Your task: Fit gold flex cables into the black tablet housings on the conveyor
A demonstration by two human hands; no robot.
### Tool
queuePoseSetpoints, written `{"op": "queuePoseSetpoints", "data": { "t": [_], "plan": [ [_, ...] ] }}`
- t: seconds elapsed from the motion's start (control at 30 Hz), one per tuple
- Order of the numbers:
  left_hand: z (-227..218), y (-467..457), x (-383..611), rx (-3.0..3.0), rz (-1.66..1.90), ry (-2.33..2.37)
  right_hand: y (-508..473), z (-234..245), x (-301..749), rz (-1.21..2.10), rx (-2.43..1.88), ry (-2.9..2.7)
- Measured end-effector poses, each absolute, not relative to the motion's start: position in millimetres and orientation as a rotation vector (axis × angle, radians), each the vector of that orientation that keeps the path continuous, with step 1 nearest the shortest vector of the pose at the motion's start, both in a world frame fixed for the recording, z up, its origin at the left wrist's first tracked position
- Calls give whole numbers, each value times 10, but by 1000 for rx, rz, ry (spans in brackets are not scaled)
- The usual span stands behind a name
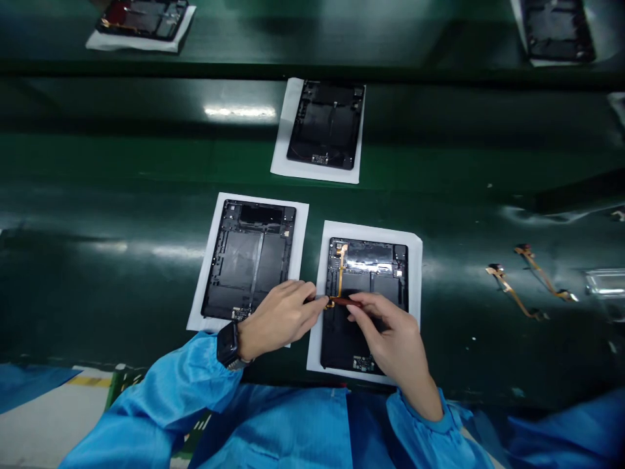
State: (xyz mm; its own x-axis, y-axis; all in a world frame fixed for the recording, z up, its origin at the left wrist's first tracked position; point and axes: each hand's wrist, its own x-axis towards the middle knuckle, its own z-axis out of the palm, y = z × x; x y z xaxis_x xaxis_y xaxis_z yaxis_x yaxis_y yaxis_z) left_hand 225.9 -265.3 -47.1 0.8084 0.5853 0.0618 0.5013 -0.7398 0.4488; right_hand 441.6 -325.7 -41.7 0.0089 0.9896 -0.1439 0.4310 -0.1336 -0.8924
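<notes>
An open tablet housing (342, 339) lies on a white foam sheet (316, 352) in front of me, partly covered by my hands. An orange flex cable (340, 277) runs down its upper left part. My left hand (286, 311) pinches the cable's lower end, its fingertips partly hiding the grip. From the right, my right hand (390, 329) holds a thin reddish-brown tool (346, 301) between thumb and fingers, its tip at the cable end. Beside my left wrist, a second tablet housing (239, 260) rests on its own white sheet.
Two loose flex cables (512, 293) lie on the green work surface (454, 260) to the right, near a clear plastic piece (605, 283). Farther back are more tablet housings (326, 124) on white sheets. A raised ledge (390, 70) crosses behind. Blue sleeves show at both sides.
</notes>
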Motion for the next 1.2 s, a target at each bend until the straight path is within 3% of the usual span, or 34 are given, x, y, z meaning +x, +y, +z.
{"op": "queuePoseSetpoints", "data": {
  "t": [0.5,0.93,1.2],
  "plan": [
    [-515,-2665,2249,2509,367,866,-3277,-382,4285,878,-1576,-1700],
    [-495,-2642,2258,2496,349,856,-3142,-225,4012,335,-1667,-2469],
    [-518,-2657,2245,2499,377,880,-3134,-156,4332,583,-1687,-1975]
  ]
}}
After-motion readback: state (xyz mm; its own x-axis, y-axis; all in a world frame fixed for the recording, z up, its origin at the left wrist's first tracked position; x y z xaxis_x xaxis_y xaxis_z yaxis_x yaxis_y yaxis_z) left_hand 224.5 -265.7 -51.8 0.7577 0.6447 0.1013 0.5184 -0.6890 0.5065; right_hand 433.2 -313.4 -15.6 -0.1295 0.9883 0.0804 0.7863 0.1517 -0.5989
